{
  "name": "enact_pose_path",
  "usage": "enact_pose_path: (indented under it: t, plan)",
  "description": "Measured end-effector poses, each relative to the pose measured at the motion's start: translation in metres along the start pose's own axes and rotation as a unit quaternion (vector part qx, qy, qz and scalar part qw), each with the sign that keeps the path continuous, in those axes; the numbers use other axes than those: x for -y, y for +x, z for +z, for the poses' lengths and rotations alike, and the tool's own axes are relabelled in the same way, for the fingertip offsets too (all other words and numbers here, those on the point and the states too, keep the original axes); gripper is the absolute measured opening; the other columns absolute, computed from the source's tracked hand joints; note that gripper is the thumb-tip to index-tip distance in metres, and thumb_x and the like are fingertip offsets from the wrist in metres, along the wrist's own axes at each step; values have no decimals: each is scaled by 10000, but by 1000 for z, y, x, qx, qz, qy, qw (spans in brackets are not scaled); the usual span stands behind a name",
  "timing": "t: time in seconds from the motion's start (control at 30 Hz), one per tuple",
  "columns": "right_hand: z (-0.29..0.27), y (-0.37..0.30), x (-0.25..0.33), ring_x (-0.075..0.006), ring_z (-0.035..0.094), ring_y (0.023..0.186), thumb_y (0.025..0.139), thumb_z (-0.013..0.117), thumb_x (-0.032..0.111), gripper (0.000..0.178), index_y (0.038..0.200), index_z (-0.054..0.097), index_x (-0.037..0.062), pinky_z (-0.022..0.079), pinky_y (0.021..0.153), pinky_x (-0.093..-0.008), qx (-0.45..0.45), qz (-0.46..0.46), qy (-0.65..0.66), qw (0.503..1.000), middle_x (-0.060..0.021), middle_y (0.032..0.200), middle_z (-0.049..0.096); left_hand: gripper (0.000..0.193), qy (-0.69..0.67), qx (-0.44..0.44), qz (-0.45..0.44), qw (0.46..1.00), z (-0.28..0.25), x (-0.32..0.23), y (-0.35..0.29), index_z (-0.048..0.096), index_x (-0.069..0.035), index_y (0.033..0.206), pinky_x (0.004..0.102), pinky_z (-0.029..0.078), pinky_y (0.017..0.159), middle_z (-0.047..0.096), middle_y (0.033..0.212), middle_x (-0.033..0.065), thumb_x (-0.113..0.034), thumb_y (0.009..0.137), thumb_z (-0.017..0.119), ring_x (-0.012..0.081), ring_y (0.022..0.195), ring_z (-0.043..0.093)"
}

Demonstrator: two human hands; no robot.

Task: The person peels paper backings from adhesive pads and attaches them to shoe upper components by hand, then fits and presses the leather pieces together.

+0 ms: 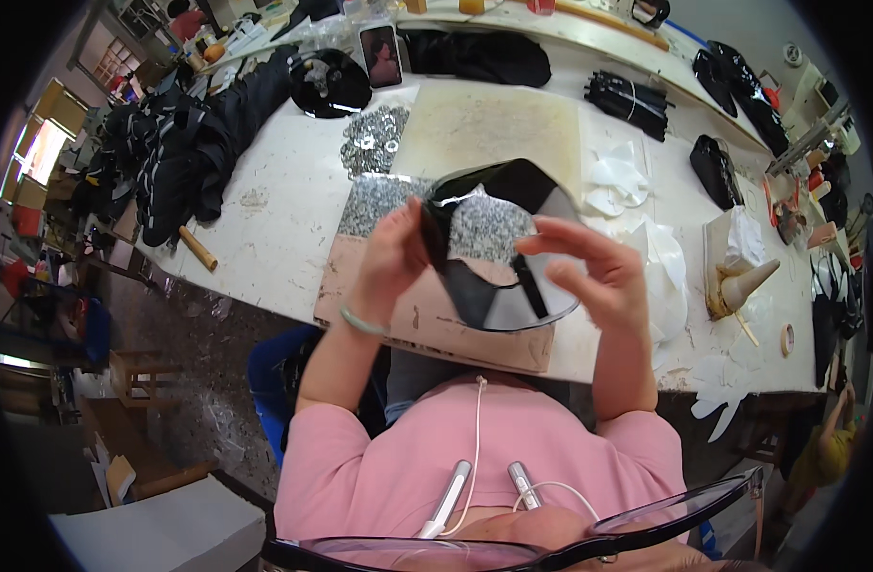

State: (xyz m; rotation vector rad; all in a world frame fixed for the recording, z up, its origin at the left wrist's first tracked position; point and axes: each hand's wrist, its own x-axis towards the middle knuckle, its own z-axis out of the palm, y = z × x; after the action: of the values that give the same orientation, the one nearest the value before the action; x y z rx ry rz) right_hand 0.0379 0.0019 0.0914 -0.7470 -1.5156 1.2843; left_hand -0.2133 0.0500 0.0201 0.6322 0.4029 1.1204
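Observation:
A ring-shaped piece of black and grey panels (498,310), glossy and leather-like, is held up over the bench in front of me. Through its round opening the speckled stone slab shows. My left hand (395,246) grips its left edge, fingers partly behind the black rim. At the right side, my right hand (597,272) has its thumb and fingers curved but apart, over the grey panel beside a short black strip (530,288). Whether those fingertips touch the piece I cannot tell.
Below lie the speckled slab (365,208) and a pinkish board (360,286). Black pieces (184,143) heap at the left. A phone (381,57) stands at the back near a pile of metal rings (375,138). White cut pieces (665,276) and a cone-tipped holder (746,286) sit right.

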Motion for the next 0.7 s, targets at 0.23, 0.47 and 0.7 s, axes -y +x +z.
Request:
enact_pose_path:
  t: [0.23, 0.47, 0.7]
  plan:
    - [-8, -24, -88, -244, 631, 850, 817, 668, 57, 166, 981, 670, 33, 501, 769, -314, -41, 8, -287, 957, -93, 859, 672, 283, 184, -236, -97, 949, -73, -11, 19, 625, -56, 920, 262, 465, 629, 635, 810, 39, -313, 963, 514, 132, 720, 574]
    - [16, -49, -134, -280, 531, 1078, 765, 670, 80, 173, 933, 657, 44, 428, 885, -397, 29, -106, -413, 904, -80, 1093, 619, 472, 507, -249, 78, 822, -86, -16, 11, 545, 52, 1226, 256, 451, 864, 614, 1151, 121, -333, 953, 542, 146, 1020, 559]
    - [31, -1, -129, -258, 490, 1148, 759, 621, 87, 257, 1015, 625, 59, 395, 912, -382, 163, -159, -428, 875, -60, 1204, 566, 620, 640, -186, 47, 744, -65, -7, -12, 450, -6, 1334, 317, 429, 943, 493, 1324, 190, -250, 823, 705, 250, 1206, 493]
